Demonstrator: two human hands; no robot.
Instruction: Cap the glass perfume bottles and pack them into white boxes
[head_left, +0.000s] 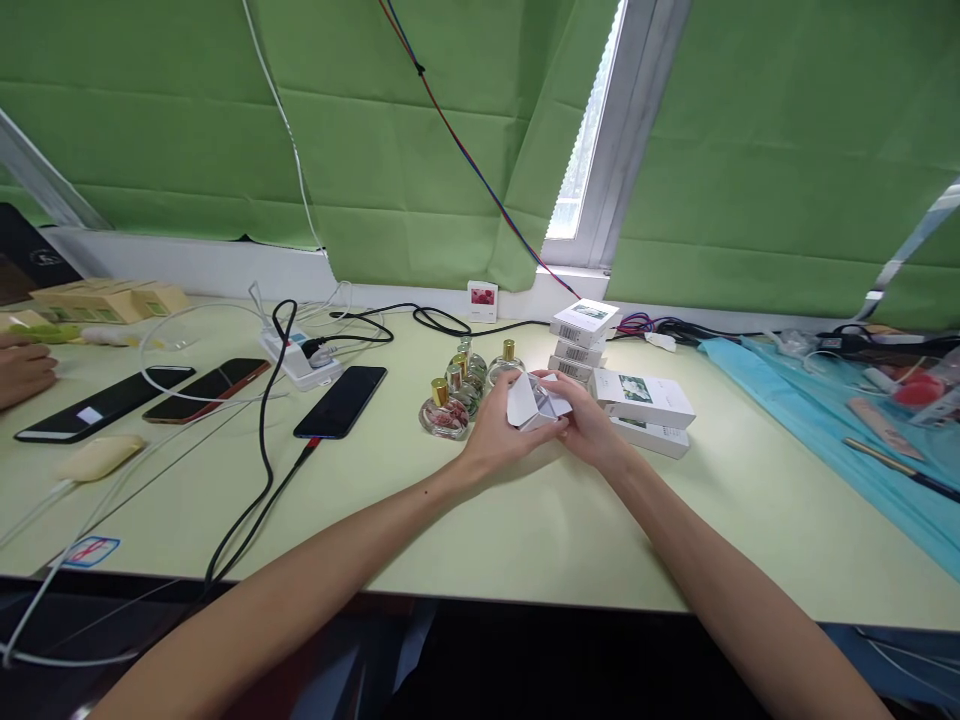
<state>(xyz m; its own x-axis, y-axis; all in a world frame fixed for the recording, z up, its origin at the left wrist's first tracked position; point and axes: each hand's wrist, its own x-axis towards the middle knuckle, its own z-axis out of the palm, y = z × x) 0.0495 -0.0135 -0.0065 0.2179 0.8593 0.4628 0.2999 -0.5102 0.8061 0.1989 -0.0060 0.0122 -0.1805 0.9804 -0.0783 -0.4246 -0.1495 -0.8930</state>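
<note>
Between my two hands I hold a small white carton [523,404] with its end flaps spread, its opening facing me. My left hand [495,425] is closed around its left side, and my right hand [581,415] grips the right side. What lies inside the carton is hard to make out. Just left of my left hand stand several glass perfume bottles with gold caps, the nearest a reddish perfume bottle [444,415]. Close by my right hand lie white cartons [646,398] with a green picture, and behind them rises a stack of similar cartons [585,325].
A black phone [341,402] on a cable, two more phones and a white power strip [300,362] lie to the left, with loose cables. Another person's hand [24,370] rests at the far left. A blue plastic sheet [817,430] with clutter covers the right side.
</note>
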